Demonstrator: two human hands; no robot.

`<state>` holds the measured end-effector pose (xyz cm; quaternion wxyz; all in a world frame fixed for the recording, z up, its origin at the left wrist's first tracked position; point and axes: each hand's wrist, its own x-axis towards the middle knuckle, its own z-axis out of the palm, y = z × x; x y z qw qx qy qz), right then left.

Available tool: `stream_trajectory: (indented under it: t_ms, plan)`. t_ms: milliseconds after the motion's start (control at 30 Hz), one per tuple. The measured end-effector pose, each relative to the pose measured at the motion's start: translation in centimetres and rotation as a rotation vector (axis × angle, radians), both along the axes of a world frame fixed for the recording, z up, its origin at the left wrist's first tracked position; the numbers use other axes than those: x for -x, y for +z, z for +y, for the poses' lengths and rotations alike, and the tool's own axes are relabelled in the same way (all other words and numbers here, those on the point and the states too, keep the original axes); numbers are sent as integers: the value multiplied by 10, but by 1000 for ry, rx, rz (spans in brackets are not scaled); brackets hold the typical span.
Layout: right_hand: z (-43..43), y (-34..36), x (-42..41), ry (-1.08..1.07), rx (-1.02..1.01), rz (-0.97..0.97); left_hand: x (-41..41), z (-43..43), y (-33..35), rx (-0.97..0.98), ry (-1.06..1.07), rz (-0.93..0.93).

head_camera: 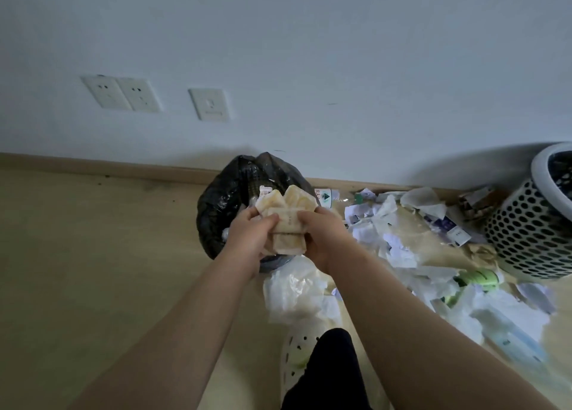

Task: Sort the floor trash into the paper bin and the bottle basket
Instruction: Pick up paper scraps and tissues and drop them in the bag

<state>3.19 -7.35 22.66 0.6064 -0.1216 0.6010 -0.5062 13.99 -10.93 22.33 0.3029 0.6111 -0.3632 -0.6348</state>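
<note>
My left hand (pixel 250 239) and my right hand (pixel 322 236) both grip a folded cream-yellow paper carton (pixel 288 217), held just above the mouth of a bin lined with a black bag (pixel 223 199) by the wall. The carton's flaps stick up over the bin. To the right, crumpled white papers (pixel 399 248) litter the floor, with a clear bottle (pixel 328 197) against the skirting and a green-labelled bottle (pixel 478 278) farther right. A white perforated basket (pixel 532 230) stands at the right edge.
A crumpled clear plastic bag (pixel 294 289) lies just below my hands. My foot in a white perforated clog (pixel 297 354) stands on the floor near it. Wall sockets (pixel 123 94) sit on the wall at upper left. Bare wooden floor (pixel 93 239) stretches to the left.
</note>
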Motion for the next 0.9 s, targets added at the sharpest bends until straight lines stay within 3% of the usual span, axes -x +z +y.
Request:
stream_trajectory:
  t_ms: [133, 300, 433, 733, 900]
  plan:
    - [-2, 0, -8, 24, -14, -7, -13, -11, -5, -61, 86, 10]
    - [-1, -3, -24, 93, -32, -75, -19, -15, 0, -176, 281, 206]
    - [2, -16, -26, 94, -86, -2, -15, -8, 6, -232, 143, 261]
    - [32, -23, 5, -46, -201, 40, 21, 14, -1, -256, 94, 204]
    - [75, -25, 44, -134, -262, 84, 61, 44, -12, -265, -77, 124]
